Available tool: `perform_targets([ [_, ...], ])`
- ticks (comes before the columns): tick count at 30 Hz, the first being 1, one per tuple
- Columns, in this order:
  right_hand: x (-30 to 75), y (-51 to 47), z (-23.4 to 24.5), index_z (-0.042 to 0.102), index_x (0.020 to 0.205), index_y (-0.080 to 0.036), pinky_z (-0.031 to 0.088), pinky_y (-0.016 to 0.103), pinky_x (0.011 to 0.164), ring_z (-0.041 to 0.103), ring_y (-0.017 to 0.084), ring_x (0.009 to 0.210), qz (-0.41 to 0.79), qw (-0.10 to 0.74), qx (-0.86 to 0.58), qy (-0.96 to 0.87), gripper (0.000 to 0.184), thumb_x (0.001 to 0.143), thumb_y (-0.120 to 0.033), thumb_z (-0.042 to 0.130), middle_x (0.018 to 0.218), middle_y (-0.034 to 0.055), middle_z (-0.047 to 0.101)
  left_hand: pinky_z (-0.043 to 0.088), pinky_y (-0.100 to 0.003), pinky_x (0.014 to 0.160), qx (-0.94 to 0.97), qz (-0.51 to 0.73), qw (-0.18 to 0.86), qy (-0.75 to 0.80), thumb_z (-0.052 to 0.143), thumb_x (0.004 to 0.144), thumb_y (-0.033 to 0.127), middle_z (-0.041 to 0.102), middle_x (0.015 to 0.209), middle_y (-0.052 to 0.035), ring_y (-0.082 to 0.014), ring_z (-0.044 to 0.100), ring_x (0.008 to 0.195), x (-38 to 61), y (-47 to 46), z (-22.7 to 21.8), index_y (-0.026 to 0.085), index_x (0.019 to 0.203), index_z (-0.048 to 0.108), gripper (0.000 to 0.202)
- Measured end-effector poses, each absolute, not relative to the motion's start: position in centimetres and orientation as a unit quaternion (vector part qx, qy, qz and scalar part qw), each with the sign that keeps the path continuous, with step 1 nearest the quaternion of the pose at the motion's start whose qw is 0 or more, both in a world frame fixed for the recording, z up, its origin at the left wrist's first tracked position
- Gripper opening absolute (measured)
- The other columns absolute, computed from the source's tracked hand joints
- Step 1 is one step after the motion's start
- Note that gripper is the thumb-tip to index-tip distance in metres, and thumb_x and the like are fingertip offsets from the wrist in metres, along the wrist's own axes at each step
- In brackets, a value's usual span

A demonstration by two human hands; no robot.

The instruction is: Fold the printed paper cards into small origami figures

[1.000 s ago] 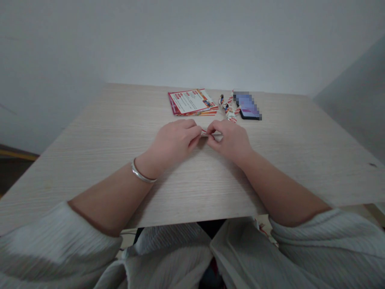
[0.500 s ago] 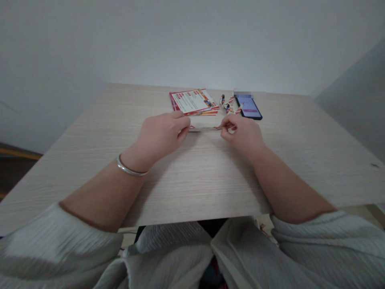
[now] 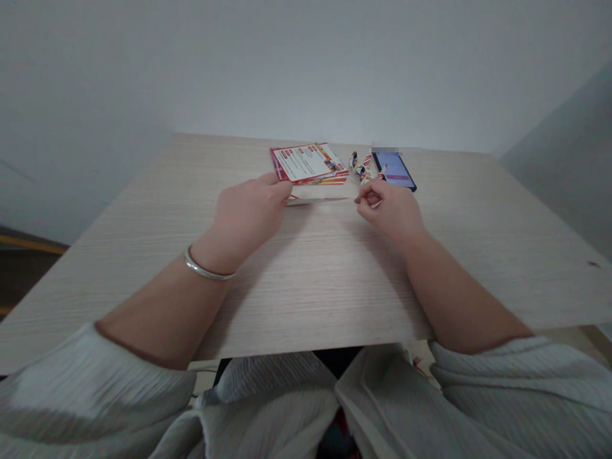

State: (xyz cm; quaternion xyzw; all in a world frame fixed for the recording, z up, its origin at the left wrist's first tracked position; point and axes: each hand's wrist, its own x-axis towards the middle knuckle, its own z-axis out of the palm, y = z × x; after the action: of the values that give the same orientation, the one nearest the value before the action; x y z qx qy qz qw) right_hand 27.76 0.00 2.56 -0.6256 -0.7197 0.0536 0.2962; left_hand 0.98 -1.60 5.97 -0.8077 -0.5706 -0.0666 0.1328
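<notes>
A thin white piece of paper with red marks (image 3: 318,194) stretches between my two hands, just above the table and seen nearly edge-on. My left hand (image 3: 251,207), a silver bangle on its wrist, is closed on the paper's left end. At the right end, the thumb and fingertips of my right hand (image 3: 389,207) are pinched together against the paper's tip. Just beyond my right hand lie folded paper pieces with red stripes and coloured prints (image 3: 362,171). A stack of printed cards (image 3: 306,162) rests behind the held paper, in front of my left fingers.
A phone with a lit screen (image 3: 396,171) lies flat behind my right hand, beside the folded pieces. The pale wood-grain table (image 3: 310,287) has its front edge close to my body. A white wall (image 3: 306,64) stands directly behind the table.
My left hand has shifted slightly to the left and my right hand slightly to the right. More of the paper's white face shows between them. The cards and phone stay put.
</notes>
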Motion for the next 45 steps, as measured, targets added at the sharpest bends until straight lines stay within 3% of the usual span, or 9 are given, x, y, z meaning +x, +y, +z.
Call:
perform_targets([
  [3,27.8,0.3,2.0,0.071,0.092,-0.024,0.055,0.038,0.078,0.074,0.023,0.081,0.056,0.354,-0.596,-0.719,0.013,0.086,-0.020,0.061,0.094,0.0043,0.081,0.041,-0.034,0.066,-0.798,-0.079,0.130,-0.584,0.042,0.107,0.028,0.075,0.114,-0.0121,-0.0281,0.073,0.095,0.8,-1.3,5.8,0.020,0.116,0.073,0.034],
  [5,27.5,0.3,1.8,0.072,0.101,-0.024,0.056,0.041,0.091,0.074,0.025,0.101,0.031,0.385,-0.521,-0.761,0.018,0.088,-0.019,0.060,0.112,0.0067,0.081,0.044,-0.034,0.068,-0.805,-0.088,0.117,-0.575,0.042,0.108,0.029,0.075,0.115,-0.0121,-0.0281,0.072,0.097,1.0,-1.3,5.7,0.020,0.115,0.074,0.033],
  [7,27.0,0.3,1.9,0.073,0.108,-0.024,0.051,0.047,0.105,0.070,0.029,0.117,-0.018,0.376,-0.459,-0.805,0.021,0.088,-0.023,0.067,0.121,0.0084,0.080,0.046,-0.034,0.071,-0.819,-0.097,0.100,-0.556,0.041,0.108,0.028,0.075,0.113,-0.0120,-0.0275,0.072,0.098,1.3,-1.4,5.4,0.019,0.113,0.074,0.034],
  [9,26.5,0.1,2.1,0.074,0.106,-0.024,0.047,0.048,0.109,0.068,0.030,0.119,-0.046,0.352,-0.434,-0.828,0.016,0.090,-0.025,0.070,0.121,0.0080,0.080,0.049,-0.035,0.075,-0.835,-0.108,0.086,-0.533,0.038,0.108,0.025,0.075,0.111,-0.0128,-0.0270,0.072,0.098,1.6,-1.5,5.1,0.017,0.111,0.073,0.036],
  [14,25.5,-0.6,2.4,0.076,0.091,-0.022,0.049,0.041,0.094,0.070,0.026,0.099,-0.033,0.274,-0.462,-0.843,0.013,0.095,-0.022,0.064,0.098,0.0065,0.081,0.052,-0.037,0.080,-0.862,-0.126,0.077,-0.485,0.043,0.103,0.021,0.074,0.108,-0.0138,-0.0276,0.071,0.098,1.9,-1.4,4.4,0.015,0.105,0.073,0.030],
  [20,23.5,-1.7,2.8,0.077,0.094,-0.020,0.045,0.038,0.085,0.069,0.027,0.099,-0.019,0.214,-0.493,-0.843,0.018,0.096,-0.025,0.060,0.100,0.0095,0.081,0.050,-0.037,0.074,-0.882,-0.127,0.075,-0.448,0.050,0.098,0.021,0.075,0.104,-0.0122,-0.0282,0.071,0.097,2.3,-1.6,4.4,0.016,0.104,0.074,0.025],
  [26,22.5,-1.9,2.9,0.077,0.094,-0.021,0.042,0.040,0.089,0.070,0.027,0.096,-0.020,0.193,-0.475,-0.858,0.018,0.094,-0.026,0.060,0.097,0.0089,0.081,0.049,-0.039,0.073,-0.902,-0.136,0.082,-0.401,0.052,0.099,0.026,0.076,0.096,-0.0133,-0.0288,0.071,0.091,2.7,-1.6,4.3,0.015,0.098,0.075,0.026],
  [31,22.9,-1.7,2.9,0.077,0.092,-0.022,0.043,0.036,0.081,0.071,0.026,0.091,0.000,0.189,-0.479,-0.857,0.016,0.091,-0.024,0.062,0.096,0.0076,0.082,0.050,-0.043,0.079,-0.898,-0.112,0.090,-0.415,0.053,0.096,0.024,0.077,0.095,-0.0146,-0.0320,0.072,0.094,2.5,-1.2,4.3,0.014,0.102,0.077,0.027],
  [45,25.8,-1.3,3.5,0.073,0.086,-0.024,0.044,0.032,0.072,0.071,0.021,0.086,0.040,0.201,-0.553,-0.807,0.009,0.084,-0.020,0.065,0.095,0.0022,0.081,0.048,-0.036,0.086,-0.849,-0.086,0.132,-0.505,0.049,0.092,0.024,0.077,0.102,-0.0102,-0.0276,0.071,0.102,0.0,-0.1,5.7,0.020,0.097,0.075,0.027],
])
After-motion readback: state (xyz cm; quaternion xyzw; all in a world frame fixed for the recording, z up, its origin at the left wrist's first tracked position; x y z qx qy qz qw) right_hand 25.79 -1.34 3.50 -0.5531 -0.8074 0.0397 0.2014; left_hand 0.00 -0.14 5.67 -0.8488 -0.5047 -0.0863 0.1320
